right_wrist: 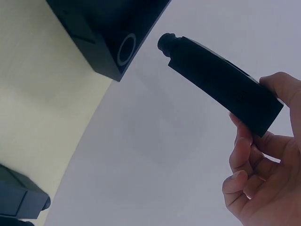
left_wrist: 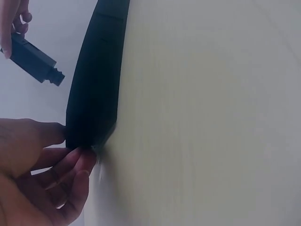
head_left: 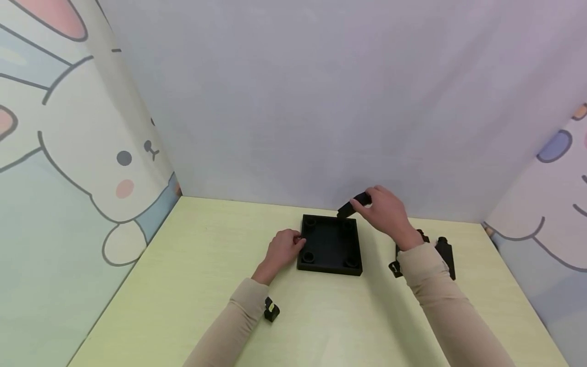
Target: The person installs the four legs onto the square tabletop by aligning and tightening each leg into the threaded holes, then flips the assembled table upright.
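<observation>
A black square tray-like panel (head_left: pixel 327 242) with a raised rim and a round socket in each corner lies on the table. At its left edge my left hand (head_left: pixel 282 250) pinches the rim between thumb and fingers, and the left wrist view shows the panel's side (left_wrist: pixel 96 80) from close by. My right hand (head_left: pixel 385 211) holds a black block-shaped leg (head_left: pixel 353 205) by its plain end. The leg's narrower round peg (right_wrist: pixel 167 44) points toward the panel. It hangs tilted above the panel's far right corner, apart from the corner socket (right_wrist: pixel 126 49).
More black legs (head_left: pixel 445 255) with pegs lie at the right, partly hidden by my right forearm. A small black piece (head_left: pixel 395 268) sits beside them. Another small black piece (head_left: pixel 271 310) with a yellowish mark lies near my left sleeve. A pale wall (head_left: pixel 293 102) rises behind the table.
</observation>
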`<state>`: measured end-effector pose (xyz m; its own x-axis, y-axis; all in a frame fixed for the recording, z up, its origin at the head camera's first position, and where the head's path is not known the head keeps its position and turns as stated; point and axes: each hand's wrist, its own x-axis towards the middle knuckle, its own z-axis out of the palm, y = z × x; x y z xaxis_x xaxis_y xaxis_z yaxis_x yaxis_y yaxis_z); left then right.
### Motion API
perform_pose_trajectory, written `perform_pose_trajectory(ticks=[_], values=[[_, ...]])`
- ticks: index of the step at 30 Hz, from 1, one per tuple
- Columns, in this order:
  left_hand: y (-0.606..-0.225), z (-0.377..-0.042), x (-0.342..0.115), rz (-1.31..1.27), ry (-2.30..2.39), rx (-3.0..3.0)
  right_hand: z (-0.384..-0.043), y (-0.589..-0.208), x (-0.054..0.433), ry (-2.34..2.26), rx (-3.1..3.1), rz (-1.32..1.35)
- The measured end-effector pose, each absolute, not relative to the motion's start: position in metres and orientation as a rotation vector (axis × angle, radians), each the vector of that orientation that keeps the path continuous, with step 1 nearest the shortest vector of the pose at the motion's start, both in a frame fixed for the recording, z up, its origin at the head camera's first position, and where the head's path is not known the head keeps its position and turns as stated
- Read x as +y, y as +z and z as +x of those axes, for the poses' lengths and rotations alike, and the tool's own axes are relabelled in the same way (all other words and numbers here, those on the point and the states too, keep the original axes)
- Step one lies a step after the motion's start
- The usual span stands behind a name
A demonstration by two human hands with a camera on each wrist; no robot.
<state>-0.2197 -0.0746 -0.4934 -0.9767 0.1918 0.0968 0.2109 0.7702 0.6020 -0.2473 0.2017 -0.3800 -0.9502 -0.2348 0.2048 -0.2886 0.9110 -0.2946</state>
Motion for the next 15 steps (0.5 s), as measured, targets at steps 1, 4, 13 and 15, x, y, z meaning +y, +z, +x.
perform_pose_trajectory(ticks=[1,4,13,15], values=[[-0.494,-0.220,-0.074,-0.332,-0.996,-2.927,-0.249,-0.379,0.199,0.480,-2.913,0.406],[-0.494,-0.219,-0.075,-0.331,-0.981,-2.926,-0.252,-0.377,0.190,0.470,-2.927,0.418],[-0.493,-0.217,-0.074,-0.313,-0.970,-2.938,-0.256,-0.376,0.162,0.468,-2.925,0.493],[-0.492,-0.217,-0.073,-0.309,-0.979,-2.940,-0.257,-0.376,0.156,0.459,-2.919,0.518]])
